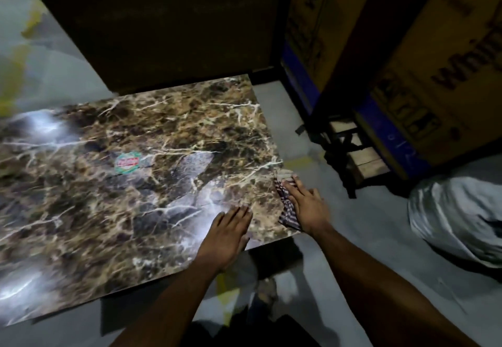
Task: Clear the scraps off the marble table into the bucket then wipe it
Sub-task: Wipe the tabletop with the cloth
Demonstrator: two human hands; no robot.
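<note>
The brown marble table with white veins fills the left and middle of the head view. A round red and green sticker lies near its middle. My left hand rests flat on the table's near right part, fingers straight. My right hand presses a striped cloth flat against the table's right edge, fingers spread. No scraps show on the marble, and no bucket is in view.
Large cardboard boxes stand at the right and back. A low dark stool frame sits beside them. A grey sack lies on the floor at the right. A dark cabinet rises behind the table.
</note>
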